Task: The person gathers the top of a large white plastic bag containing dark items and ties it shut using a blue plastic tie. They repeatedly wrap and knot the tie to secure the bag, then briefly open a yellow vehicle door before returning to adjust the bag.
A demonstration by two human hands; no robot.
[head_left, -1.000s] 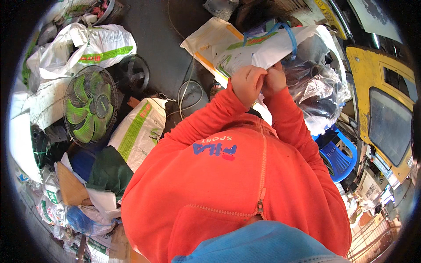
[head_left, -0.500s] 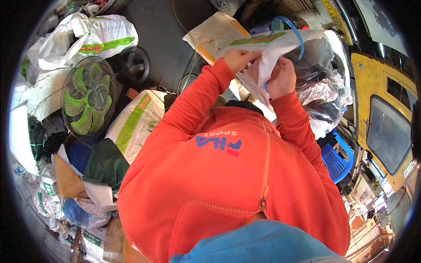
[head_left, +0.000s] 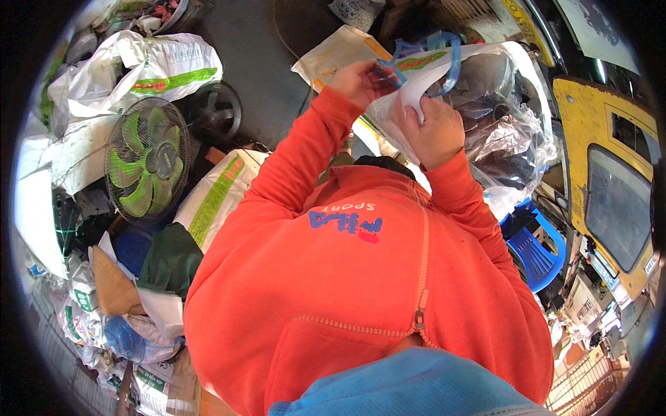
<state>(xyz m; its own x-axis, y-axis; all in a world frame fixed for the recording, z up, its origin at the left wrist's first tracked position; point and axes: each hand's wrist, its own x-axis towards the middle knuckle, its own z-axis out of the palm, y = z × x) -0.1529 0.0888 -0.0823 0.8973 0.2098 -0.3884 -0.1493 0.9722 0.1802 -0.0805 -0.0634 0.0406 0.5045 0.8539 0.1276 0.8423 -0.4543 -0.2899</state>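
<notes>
My left hand (head_left: 362,83) is closed on the end of a blue plastic strap (head_left: 454,66), which curls in a loop over the top of a white woven sack (head_left: 479,52). The fingers of my right hand (head_left: 438,132) are closed on the sack's folded near edge, thumb pointing up. Crumpled clear plastic film (head_left: 513,132) and dark items show inside the sack's wide mouth. Behind my left hand is another pale sack (head_left: 340,52) with an orange stripe.
On the left stand a green-bladed fan (head_left: 147,161) and a stuffed white sack (head_left: 177,66). To the right are a blue plastic chair (head_left: 538,253) and a yellow metal panel with a window (head_left: 614,201). Bags and cardboard (head_left: 114,284) are piled at lower left.
My left hand has let go of the sack's edge and moved left and up, drawing the blue strap with it. My right hand has shifted slightly down at the sack.
</notes>
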